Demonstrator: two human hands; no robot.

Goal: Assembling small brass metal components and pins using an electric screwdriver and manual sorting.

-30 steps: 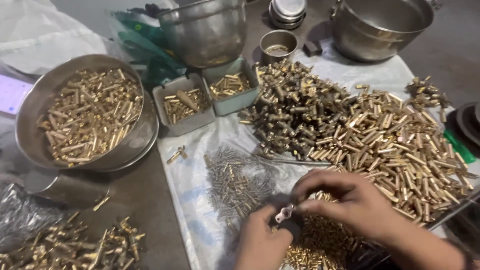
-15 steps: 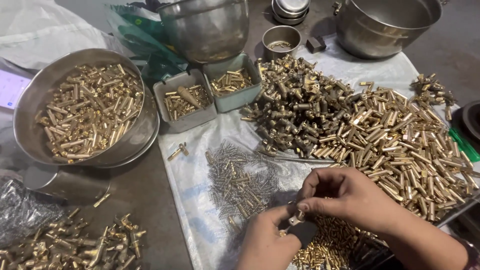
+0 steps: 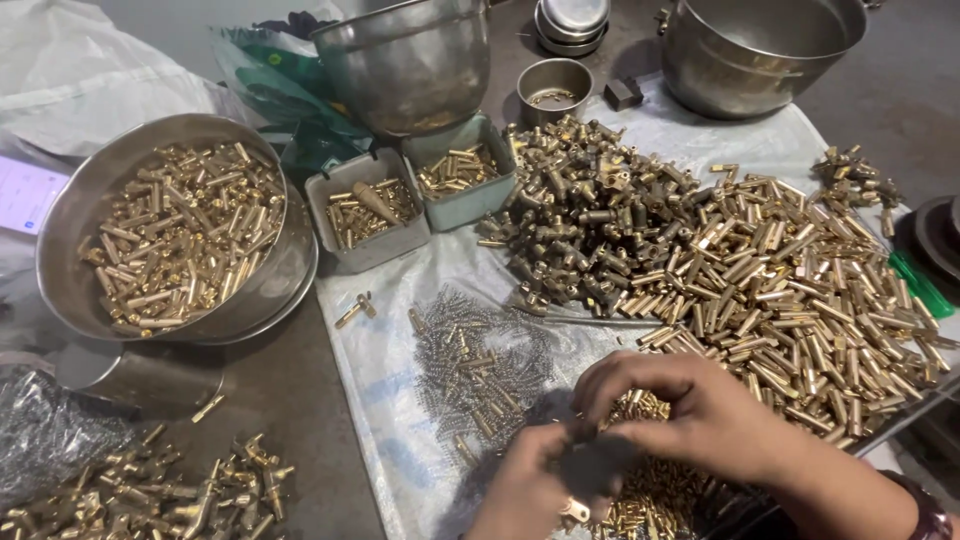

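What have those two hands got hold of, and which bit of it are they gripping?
It cannot be told. The left hand and right hand meet fingertip to fingertip over a heap of small brass parts, and whatever is pinched between them is hidden and blurred.

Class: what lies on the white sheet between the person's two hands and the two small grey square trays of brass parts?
In the head view, a loose pile of thin silvery metal springs lies between the hands and the grey trays.

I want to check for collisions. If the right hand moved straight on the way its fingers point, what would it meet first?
The right hand points left, so it would probably meet the left hand first, close to its fingertips; beyond that lies the pile of springs. Depth is unclear.
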